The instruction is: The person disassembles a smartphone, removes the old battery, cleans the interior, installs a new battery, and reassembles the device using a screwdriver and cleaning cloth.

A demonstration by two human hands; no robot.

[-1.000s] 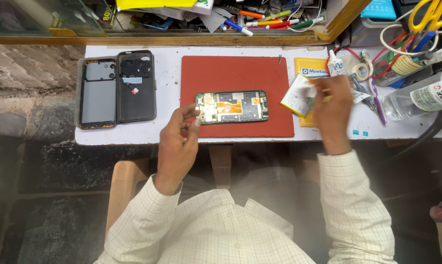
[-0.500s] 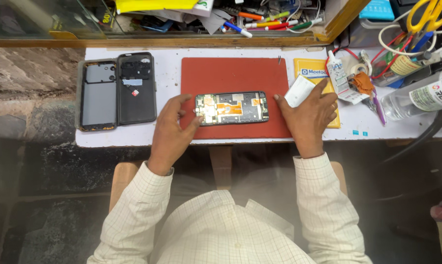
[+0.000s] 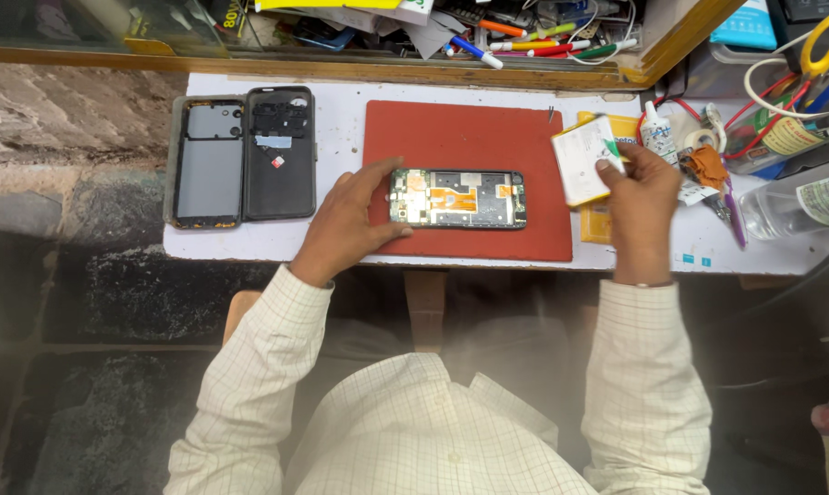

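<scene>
An opened phone (image 3: 457,198) with its circuit boards showing lies lengthwise on a red mat (image 3: 465,137). My left hand (image 3: 348,225) grips the phone's left end, thumb below and fingers above. Just past the mat's right edge, my right hand (image 3: 636,197) holds up a flat white battery (image 3: 583,158) with a yellow edge, lifted a little off the table. Both sleeves are pale checked cloth.
A phone back cover (image 3: 280,151) and a grey frame (image 3: 205,163) lie side by side at the left of the white table (image 3: 341,240). A yellow box (image 3: 598,220), glue bottle (image 3: 656,134), tape, a plastic bottle (image 3: 804,202) and tools crowd the right. Pens fill the wooden shelf (image 3: 524,41) behind.
My right hand has moved from the phone's right end out to the right, raising the white battery clear of the mat. My left hand stays on the phone.
</scene>
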